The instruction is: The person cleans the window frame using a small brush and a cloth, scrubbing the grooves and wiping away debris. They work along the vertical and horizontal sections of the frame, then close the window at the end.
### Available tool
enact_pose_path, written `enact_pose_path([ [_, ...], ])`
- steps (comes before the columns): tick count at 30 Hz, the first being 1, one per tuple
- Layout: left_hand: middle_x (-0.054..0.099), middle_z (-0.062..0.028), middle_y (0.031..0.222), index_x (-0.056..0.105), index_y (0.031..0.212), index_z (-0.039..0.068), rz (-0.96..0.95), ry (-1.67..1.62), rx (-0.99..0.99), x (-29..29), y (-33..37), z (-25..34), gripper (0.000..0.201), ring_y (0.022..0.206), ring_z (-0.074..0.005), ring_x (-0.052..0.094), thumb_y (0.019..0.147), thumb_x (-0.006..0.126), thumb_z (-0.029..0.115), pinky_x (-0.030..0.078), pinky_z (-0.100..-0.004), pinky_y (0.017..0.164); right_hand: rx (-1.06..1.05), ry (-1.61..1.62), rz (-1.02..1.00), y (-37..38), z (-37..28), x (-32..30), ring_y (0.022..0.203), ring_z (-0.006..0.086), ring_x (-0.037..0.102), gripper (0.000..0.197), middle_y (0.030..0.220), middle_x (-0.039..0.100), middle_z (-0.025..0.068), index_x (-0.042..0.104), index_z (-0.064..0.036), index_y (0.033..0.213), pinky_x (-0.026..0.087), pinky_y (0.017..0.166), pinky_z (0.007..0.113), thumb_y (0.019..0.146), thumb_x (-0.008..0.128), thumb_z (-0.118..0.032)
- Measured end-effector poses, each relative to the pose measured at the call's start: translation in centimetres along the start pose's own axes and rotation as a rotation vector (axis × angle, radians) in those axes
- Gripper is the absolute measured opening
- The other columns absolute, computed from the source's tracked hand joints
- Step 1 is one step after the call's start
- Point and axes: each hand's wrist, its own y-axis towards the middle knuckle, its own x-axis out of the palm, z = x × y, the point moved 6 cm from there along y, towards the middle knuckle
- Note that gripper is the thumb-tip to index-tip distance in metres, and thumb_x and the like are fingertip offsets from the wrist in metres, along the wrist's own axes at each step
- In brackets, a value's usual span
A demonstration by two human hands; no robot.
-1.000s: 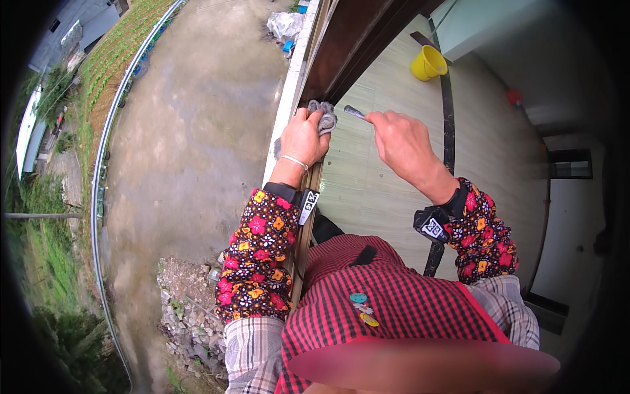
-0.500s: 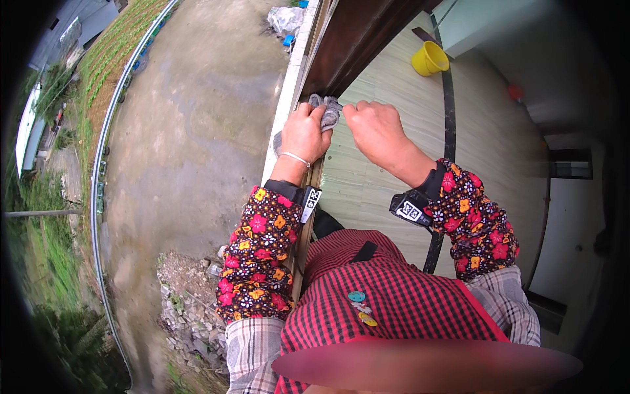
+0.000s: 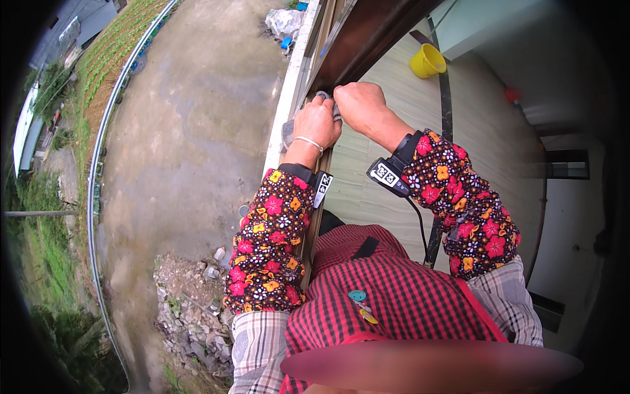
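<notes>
A grey cloth (image 3: 289,133) is at the far end of the narrow sill track, close to the foot of the dark brown frame (image 3: 357,46). The left hand (image 3: 315,123) holds it: the fingers are closed over the cloth, and parts of it come out at the left side and at the far side of the hand. The right hand (image 3: 361,106) is just to the right, with its fingers folded narrow beside the cloth; whether something is inside them, I cannot tell.

Along the left of the track runs a white ledge (image 3: 283,108). Both forearms wear flowered sleeves (image 3: 269,243), and on the left wrist there is a thin pale bracelet (image 3: 308,143). Nearer is a red and black checked apron (image 3: 394,289).

To the right lies a pale floor (image 3: 367,171), where a yellow bucket (image 3: 428,62) stands at the far side, beside a dark stripe (image 3: 446,98). To the left is grey-brown ground (image 3: 190,144), with a heap of stones (image 3: 197,315) at its near part.
</notes>
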Motion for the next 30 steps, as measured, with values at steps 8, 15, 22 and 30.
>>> enact_pose_path([
  [8,0.065,-0.0174,0.096,0.065,0.092,0.004,-0.009,-0.027,0.011,-2.2,-3.8,-1.1,0.018,0.086,-0.0388,0.066,0.077,0.067,0.014,0.055,-0.0479,0.077,-0.124,0.136,-0.115,0.2,-0.9,-0.7,0.083,0.0371,0.069,0.014,0.084,0.071,0.0175,0.071,-0.0059,0.089,0.055,0.069,0.047,0.079,0.062,-0.009],
  [15,0.064,-0.0145,0.094,0.066,0.105,0.008,-0.230,-0.272,0.002,-7.6,-16.5,-0.1,0.029,0.087,-0.0388,0.065,0.077,0.069,0.016,0.054,-0.0468,0.074,-0.288,0.492,-0.248,-10.6,-5.1,-0.7,0.082,0.0396,0.068,0.017,0.083,0.069,0.0195,0.068,-0.0049,0.093,0.053,0.071,0.049,0.081,0.056,-0.006],
  [22,0.064,-0.0143,0.102,0.064,0.115,0.006,0.250,-0.347,0.269,-9.2,-9.5,2.6,0.046,0.092,-0.0365,0.062,0.070,0.071,0.006,0.052,-0.0437,0.079,-0.203,0.227,0.164,-8.6,-2.5,-4.8,0.073,0.0347,0.066,0.013,0.076,0.064,0.0143,0.064,-0.0064,0.095,0.052,0.065,0.045,0.082,0.061,-0.005],
  [30,0.063,-0.0121,0.109,0.066,0.118,0.010,0.123,-0.133,0.012,-2.8,-2.1,-2.9,0.045,0.100,-0.0339,0.062,0.074,0.071,0.015,0.053,-0.0431,0.086,-0.094,0.097,0.283,-6.2,0.1,-4.8,0.072,0.0332,0.068,0.008,0.076,0.065,0.0146,0.060,-0.0029,0.085,0.054,0.062,0.043,0.077,0.061,-0.004],
])
